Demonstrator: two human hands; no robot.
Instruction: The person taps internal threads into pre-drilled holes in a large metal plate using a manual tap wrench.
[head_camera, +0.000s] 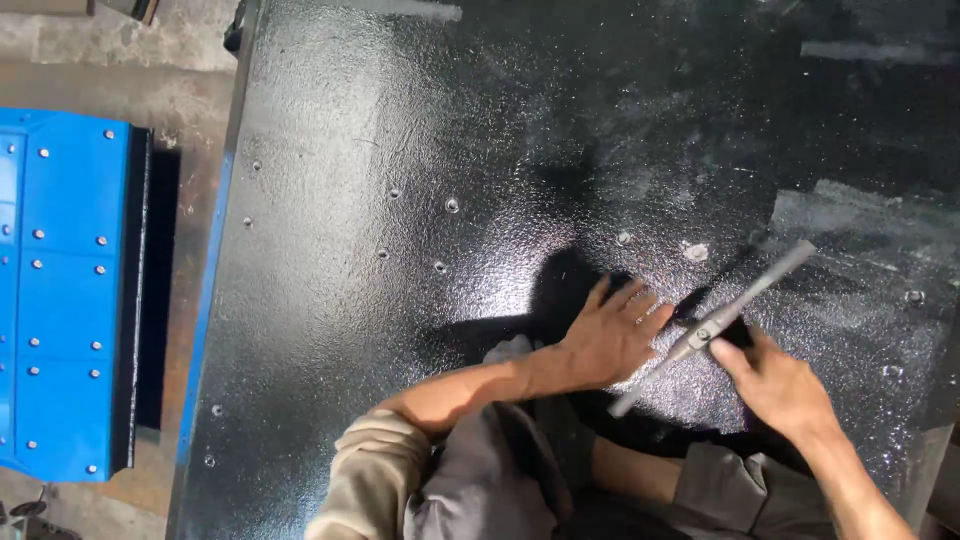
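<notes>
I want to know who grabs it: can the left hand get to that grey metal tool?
Probably yes. The left hand lies flat on the black panel right beside the grey tool, with nothing between them.

Panel (400, 150) lies flat, filling most of the view. Person crouches at its near edge. Left hand (607, 338) rests flat on the panel, right hand (775, 385) just right of it, also over the panel. T-handle tool (712, 325) sits between the hands, bar running diagonally from near-left to far-right (its tip is hidden under the bar). Scattered holes (452, 205) lie left of and beyond the left hand. Second riveted panel (60, 300) lies on the floor (190, 110), well left, a floor strip between the two.
</notes>
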